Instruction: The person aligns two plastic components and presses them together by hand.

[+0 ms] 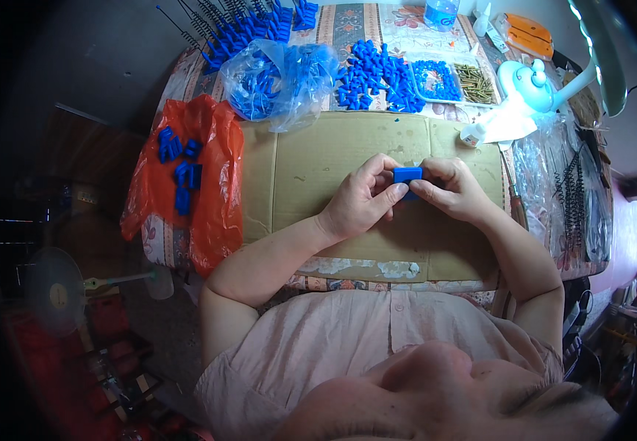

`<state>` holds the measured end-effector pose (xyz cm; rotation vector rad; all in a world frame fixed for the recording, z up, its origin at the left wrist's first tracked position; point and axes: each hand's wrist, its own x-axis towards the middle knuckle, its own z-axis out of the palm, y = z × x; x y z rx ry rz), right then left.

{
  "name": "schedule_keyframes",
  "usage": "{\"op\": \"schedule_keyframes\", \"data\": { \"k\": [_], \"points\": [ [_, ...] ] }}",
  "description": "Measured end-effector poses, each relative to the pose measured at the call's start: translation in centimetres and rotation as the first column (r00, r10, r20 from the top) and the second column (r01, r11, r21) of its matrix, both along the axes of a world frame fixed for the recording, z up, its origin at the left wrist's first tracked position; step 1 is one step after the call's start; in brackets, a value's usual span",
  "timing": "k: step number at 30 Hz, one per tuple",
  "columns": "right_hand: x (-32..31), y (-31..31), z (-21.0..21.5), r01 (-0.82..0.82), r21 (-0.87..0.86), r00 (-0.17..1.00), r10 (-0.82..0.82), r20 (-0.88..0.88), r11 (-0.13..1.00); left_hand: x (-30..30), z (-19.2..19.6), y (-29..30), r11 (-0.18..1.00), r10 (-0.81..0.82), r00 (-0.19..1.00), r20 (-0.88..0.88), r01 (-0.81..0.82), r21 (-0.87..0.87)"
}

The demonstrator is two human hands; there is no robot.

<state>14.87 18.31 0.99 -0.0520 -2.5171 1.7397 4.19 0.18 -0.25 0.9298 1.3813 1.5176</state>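
Note:
Between my two hands, above the cardboard sheet point(318, 162), is a small blue plastic block point(407, 175). My left hand point(368, 192) pinches its left end with thumb and fingers. At its right end, my right hand point(447, 187) grips it the same way, thumb in front. A bit more blue shows just below the block, partly hidden by the fingers. Several similar blue plastic pieces point(182, 186) lie on a red plastic bag point(219, 154) to the left.
Along the back stand blue pieces with black springs point(248, 44), a clear bag of blue parts point(278, 81), a pile of blue cone-shaped pieces point(377, 77), and a tray of brass-coloured screws point(474, 82). A lamp point(532, 84) and loose black springs point(572, 191) are on the right.

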Motion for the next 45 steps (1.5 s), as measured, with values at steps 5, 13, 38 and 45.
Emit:
{"op": "schedule_keyframes", "data": {
  "k": [5, 13, 38, 45],
  "points": [
    [-0.04, -0.02, 0.1, 0.001, 0.028, 1.0, 0.0, -0.022, 1.0, 0.28, 0.08, 0.23, 0.999, 0.035, 0.999, -0.014, -0.034, 0.034],
    [-0.05, 0.0, 0.18, -0.007, 0.022, 0.999, 0.008, -0.034, 1.0, 0.33, 0.23, 0.26, 0.997, 0.059, 0.998, -0.029, -0.058, 0.059],
    [0.01, 0.05, 0.46, -0.013, 0.025, 1.0, 0.013, 0.014, 1.0, -0.02, 0.3, 0.02, 1.0, 0.003, 1.0, -0.005, -0.003, -0.006],
    [-0.02, 0.02, 0.29, -0.01, -0.022, 1.0, 0.011, 0.01, 1.0, 0.0, 0.32, 0.08, 1.0, 0.008, 1.0, -0.008, -0.008, -0.001]
  ]
}}
